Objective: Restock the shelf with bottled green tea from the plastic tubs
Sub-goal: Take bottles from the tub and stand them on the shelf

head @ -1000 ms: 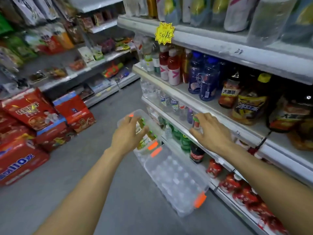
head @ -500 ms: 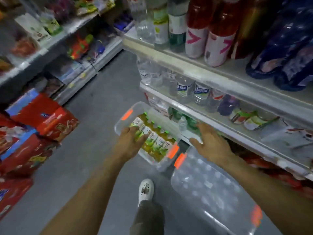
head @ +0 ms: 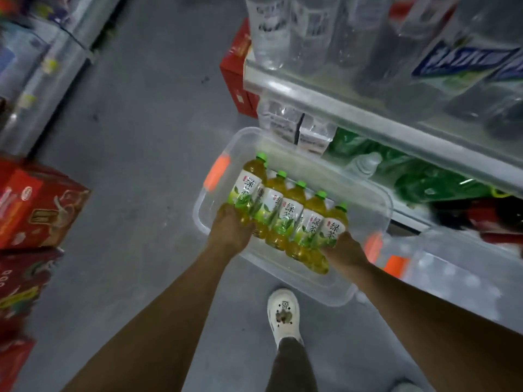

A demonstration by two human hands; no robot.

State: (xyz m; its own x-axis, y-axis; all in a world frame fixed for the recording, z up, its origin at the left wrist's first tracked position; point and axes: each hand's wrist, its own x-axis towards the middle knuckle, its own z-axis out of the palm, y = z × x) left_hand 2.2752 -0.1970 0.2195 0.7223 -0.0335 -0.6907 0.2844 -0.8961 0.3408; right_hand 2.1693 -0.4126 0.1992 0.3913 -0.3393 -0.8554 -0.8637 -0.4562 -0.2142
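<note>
Both hands, left hand [head: 229, 233] and right hand [head: 345, 251], grip green tea bottles [head: 288, 216] in the clear tub [head: 379, 205], frame centre; lifting to the shelf [head: 353, 108] probably comes next.

Grey concrete floor [head: 147, 142]; red cartons [head: 36, 207] stacked left.

The white labels of the green tea bottles [head: 285, 213] in the clear tub [head: 379, 199] carry the green characters 绿茶, printed top to bottom. At two o'clock from them, blue-and-white labels on the large water bottles [head: 464, 60] show white lettering too blurred to read.
</note>
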